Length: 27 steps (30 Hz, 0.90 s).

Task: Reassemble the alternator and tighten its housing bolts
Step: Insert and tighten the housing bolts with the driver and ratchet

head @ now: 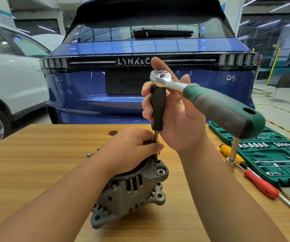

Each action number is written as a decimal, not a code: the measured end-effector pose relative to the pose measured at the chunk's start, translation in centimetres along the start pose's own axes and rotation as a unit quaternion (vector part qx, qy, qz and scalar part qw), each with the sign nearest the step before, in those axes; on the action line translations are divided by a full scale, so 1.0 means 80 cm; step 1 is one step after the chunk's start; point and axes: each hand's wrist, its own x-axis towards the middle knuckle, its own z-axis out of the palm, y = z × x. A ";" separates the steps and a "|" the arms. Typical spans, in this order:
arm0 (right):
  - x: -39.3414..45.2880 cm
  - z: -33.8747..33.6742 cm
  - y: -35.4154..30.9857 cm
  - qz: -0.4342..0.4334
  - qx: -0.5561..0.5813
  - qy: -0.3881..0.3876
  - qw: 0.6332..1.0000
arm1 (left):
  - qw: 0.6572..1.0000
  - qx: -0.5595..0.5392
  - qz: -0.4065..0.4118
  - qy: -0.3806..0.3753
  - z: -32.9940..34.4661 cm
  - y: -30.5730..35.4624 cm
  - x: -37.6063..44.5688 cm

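Left hand (132,145) atop alternator (132,189), steadying driver shaft (156,137)

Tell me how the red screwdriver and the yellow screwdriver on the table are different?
The red screwdriver lies nearer the person; the yellow screwdriver lies farther back. The red one shows its whole handle and long bare shaft; the yellow one is partly hidden behind a socket extension. Both lie untouched on the table beside the green socket case.

Grey alternator (132,191) upright on table (35,163)
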 end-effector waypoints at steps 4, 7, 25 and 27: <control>-0.002 0.003 0.005 -0.012 -0.002 0.111 0.994 | 1.000 0.012 0.001 0.007 0.002 -0.003 0.003; -0.001 -0.001 0.004 -0.059 -0.125 0.219 0.966 | 0.999 0.034 0.005 -0.003 0.005 -0.003 0.006; -0.006 0.011 0.009 -0.112 -0.130 0.149 0.974 | 0.999 0.046 0.004 0.010 0.004 0.002 0.003; -0.006 0.011 0.007 -0.109 -0.129 0.145 0.975 | 0.999 0.046 0.003 0.012 0.004 0.002 0.004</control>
